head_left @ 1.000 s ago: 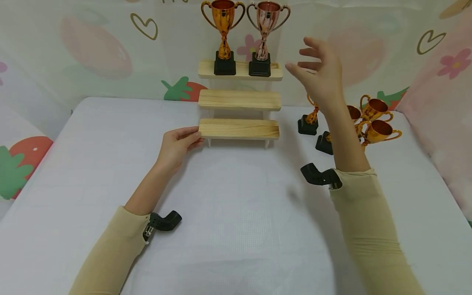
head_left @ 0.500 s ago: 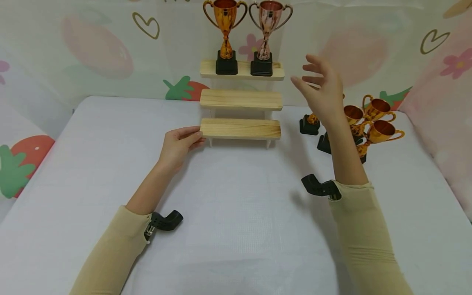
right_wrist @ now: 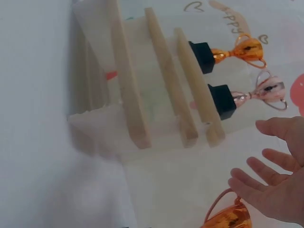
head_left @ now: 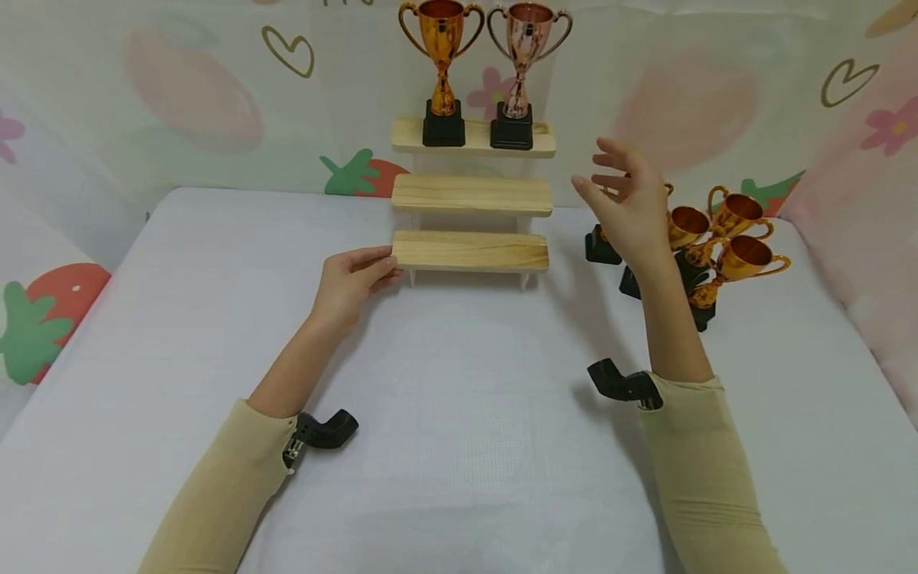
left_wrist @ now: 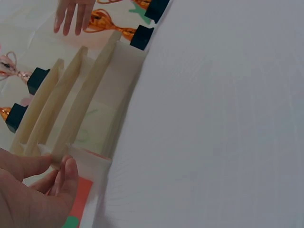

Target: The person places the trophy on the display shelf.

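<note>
In the head view, a three-tier wooden display stand (head_left: 469, 251) with pale supports stands near the back of the table. At its left end, my left hand (head_left: 347, 291) pinches the lowest board between thumb and fingers, as the left wrist view also shows. On the top board stand a gold trophy cup (head_left: 441, 36) and a rose-pink trophy cup (head_left: 527, 40), both upright on black bases. My right hand (head_left: 631, 207) hovers right of the stand, fingers spread and holding nothing. It partly hides one of several orange-gold trophies (head_left: 742, 257) grouped behind the forearm.
A white cloth covers the table (head_left: 459, 446). The backdrop (head_left: 179, 88) behind the stand is printed with strawberries, hearts and flowers. A black wrist mount (head_left: 326, 430) juts from the left sleeve, and another black mount (head_left: 620, 384) from the right one.
My right hand has come down from beside the top board toward the trophies on the right. The left hand keeps its hold on the stand, and the two cups on top stay put.
</note>
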A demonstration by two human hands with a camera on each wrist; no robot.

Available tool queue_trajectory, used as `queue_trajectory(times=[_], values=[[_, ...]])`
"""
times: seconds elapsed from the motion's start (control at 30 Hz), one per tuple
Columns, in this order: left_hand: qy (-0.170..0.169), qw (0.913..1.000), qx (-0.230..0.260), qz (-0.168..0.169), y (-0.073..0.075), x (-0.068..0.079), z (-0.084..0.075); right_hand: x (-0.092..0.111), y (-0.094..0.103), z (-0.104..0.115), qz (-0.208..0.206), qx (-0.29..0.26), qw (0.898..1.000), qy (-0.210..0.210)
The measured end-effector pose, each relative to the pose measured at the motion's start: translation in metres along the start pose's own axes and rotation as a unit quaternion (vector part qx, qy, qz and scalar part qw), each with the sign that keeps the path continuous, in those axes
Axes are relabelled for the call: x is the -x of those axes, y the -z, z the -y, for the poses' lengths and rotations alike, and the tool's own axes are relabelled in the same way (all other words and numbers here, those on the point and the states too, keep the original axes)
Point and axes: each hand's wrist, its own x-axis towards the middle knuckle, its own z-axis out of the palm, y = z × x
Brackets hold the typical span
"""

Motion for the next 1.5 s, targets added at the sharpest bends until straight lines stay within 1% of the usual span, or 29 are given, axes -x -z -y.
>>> queue_trajectory(times=[0.23,0.43,0.8,1.03,1.37,1.5], values=[[-0.003,1.0,-0.004,-0.002,0.0,0.001,-0.003,0.0,-0.001,0.0,-0.005,0.005,1.0,-0.002],[-0.003,1.0,-0.003,-0.002,0.0,0.0,-0.005,-0.002,0.001,0.001,-0.02,0.025,0.999,-0.011],[0.003,0.9998,-0.019,0.0,-0.001,0.001,-0.006,-0.004,0.02,0.003,-0.043,0.039,0.996,-0.06],[0.002,0.9999,-0.014,0.0,-0.002,0.001,-0.005,-0.004,0.031,0.001,-0.06,0.037,0.995,-0.066],[0.007,0.9999,-0.015,0.0,-0.002,0.003,-0.003,-0.006,0.045,-0.005,-0.091,0.009,0.992,-0.085],[0.007,0.9999,-0.013,0.001,-0.002,0.003,-0.003,-0.006,0.05,-0.01,-0.091,0.015,0.991,-0.092]])
